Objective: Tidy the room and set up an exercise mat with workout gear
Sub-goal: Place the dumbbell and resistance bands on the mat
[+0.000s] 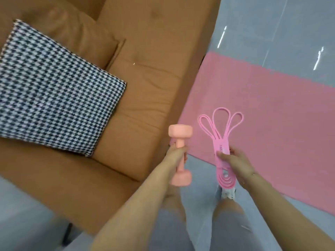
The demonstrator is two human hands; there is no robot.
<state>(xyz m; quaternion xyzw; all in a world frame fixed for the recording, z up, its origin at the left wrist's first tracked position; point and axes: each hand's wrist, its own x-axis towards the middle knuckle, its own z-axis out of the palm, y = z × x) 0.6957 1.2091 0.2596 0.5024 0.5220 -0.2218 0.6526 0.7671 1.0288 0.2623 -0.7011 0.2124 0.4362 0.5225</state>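
2 bare forearms fill the bottom of the view, reaching forward from the camera over pale trousers and the grey floor [272,29]. The left hand [176,153] has its fingers [184,148] wrapped round the handle of a pink dumbbell [179,154], which points away from the person with 1 head above the fist and 1 below. The right hand [234,160] pinches a folded pink resistance band [222,140] at its middle, thumb on top, so that 3 loops fan out ahead of the hand and the coiled end hangs back toward the wrist.

The pink exercise mat [272,115] lies flat on the floor, running off to the right, its near corner just ahead of both hands and close beside the brown sofa [145,78]. A houndstooth cushion [54,87] rests on the sofa seat, well apart from the hands.

The step in hand looks like carrying the gear over and setting it on the mat. To do it well, I would lower the dumbbell on its side rather than drop it, since it is the heavy piece and could roll or dent the soft mat; placing it along 1 edge keeps the middle free. The band is limp and will spring open if released carelessly, so lay it down folded, beside the dumbbell and wholly on the mat
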